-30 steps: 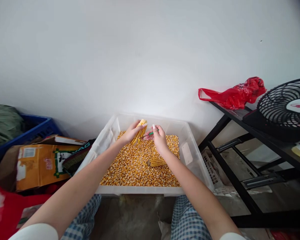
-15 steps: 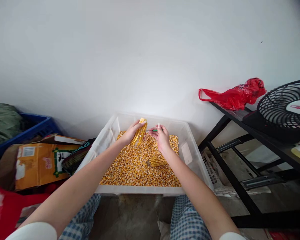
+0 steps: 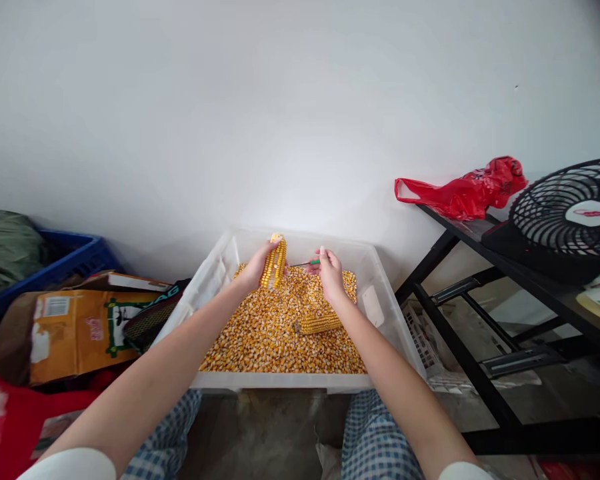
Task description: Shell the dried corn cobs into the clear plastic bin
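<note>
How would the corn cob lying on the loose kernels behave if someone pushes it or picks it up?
The corn cob looks stiff, so it probably will not bend. Its long, rounded shape suggests it may roll when pushed. The loose kernels under it would likely shift, letting it slide.

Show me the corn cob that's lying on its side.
It's the corn cob lying flat on the loose kernels, just below the right hand; the other cob stands upright, gripped in the left hand.
</note>
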Tool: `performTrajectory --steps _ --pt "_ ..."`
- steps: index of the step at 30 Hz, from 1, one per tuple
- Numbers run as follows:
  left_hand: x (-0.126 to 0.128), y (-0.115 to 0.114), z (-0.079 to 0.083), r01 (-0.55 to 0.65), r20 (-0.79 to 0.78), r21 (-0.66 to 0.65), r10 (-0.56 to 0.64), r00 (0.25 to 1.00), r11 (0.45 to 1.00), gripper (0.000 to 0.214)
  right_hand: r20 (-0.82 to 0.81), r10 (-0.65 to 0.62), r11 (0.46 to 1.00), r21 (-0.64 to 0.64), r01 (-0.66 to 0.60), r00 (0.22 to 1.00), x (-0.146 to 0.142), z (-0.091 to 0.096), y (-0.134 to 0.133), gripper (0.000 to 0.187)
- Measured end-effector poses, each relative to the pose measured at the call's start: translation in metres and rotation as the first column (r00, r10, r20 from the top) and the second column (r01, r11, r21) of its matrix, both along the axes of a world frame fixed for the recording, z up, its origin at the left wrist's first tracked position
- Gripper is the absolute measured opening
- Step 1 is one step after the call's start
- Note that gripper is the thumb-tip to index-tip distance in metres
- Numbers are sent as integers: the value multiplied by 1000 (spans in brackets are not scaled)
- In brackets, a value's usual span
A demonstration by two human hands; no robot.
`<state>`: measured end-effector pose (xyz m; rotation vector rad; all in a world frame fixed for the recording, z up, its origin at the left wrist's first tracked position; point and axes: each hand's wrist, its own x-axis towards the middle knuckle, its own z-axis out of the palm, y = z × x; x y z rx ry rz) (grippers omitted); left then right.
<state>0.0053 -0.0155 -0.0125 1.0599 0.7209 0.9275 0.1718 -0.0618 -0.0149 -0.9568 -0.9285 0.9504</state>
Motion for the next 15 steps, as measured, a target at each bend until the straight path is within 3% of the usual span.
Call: performTrajectory --steps 7,15 --pt "5 -5 -2 -24 -105 131 38 994 991 47 78 24 983 180 -38 997 -11 16 -12 26" --pt "8 -11 1 16 -128 159 5 992 987 49 229 -53 964 266 -11 972 -16 15 -17 26"
